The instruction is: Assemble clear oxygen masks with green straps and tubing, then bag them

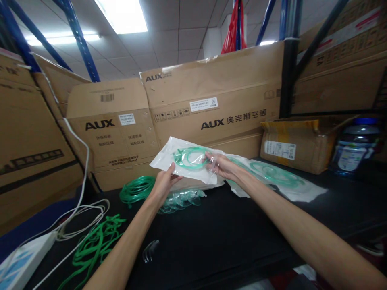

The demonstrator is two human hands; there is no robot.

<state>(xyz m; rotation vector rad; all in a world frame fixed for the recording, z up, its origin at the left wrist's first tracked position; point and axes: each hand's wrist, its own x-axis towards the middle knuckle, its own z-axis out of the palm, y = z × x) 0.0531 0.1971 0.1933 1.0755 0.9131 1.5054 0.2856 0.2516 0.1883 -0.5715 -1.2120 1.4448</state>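
Note:
Held up above the black table is a white pouch (165, 158) with a clear front and coiled green tubing (181, 160) inside. My left hand (165, 183) grips its lower left edge, thumb on the front. At its right side my right hand (219, 164) is closed on the clear film. Below the pouch lie clear, pale green mask-like pieces (183, 201) in a row. A coil of green tubing (137, 189) sits left of my left hand. Under my right forearm lie more white pouches with green tubing (278, 175).
Green elastic straps (98, 241), a white cable (86, 207) and a power strip (28, 257) lie at left on the black table (211, 245). Large cardboard boxes (181, 90) stand behind. An open carton (293, 143) and a blue-capped bottle (353, 147) are at right.

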